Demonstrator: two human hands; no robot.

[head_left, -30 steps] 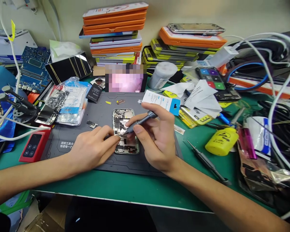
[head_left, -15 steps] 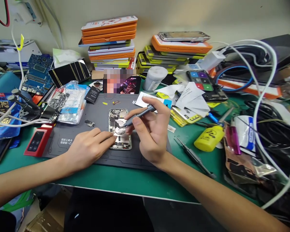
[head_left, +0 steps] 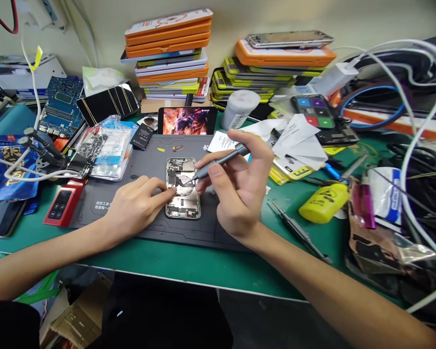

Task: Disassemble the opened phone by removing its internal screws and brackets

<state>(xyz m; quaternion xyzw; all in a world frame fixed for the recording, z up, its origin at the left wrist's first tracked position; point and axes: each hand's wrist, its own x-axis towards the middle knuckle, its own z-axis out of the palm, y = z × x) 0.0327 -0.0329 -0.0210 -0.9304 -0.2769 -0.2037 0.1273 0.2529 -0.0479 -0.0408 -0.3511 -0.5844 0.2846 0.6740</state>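
An opened phone (head_left: 183, 209) lies upright on the dark work mat (head_left: 218, 232), its inner parts and a round coil bare. My left hand (head_left: 140, 203) is closed at the phone's left side, its fingertips pressed on the frame and inner parts; the other fingers are curled under. In my right hand (head_left: 241, 189) a grey screwdriver (head_left: 223, 160) is held between thumb and fingers, slanting down to the left. Its thin tip reaches the middle of the phone, near the coil. Whether the tip sits on a screw is too small to tell.
Behind the mat a phone (head_left: 187, 121) plays a video beside a white tub (head_left: 240, 109). A black battery (head_left: 142, 136) lies at its left. A red device (head_left: 63, 203) stands left, another screwdriver (head_left: 300, 232) and a yellow bottle (head_left: 323, 203) right, with cables beyond.
My left fingertips have moved up along the phone and further onto its inner parts. The screwdriver tip now shows over the phone's middle. The whole view has shifted slightly.
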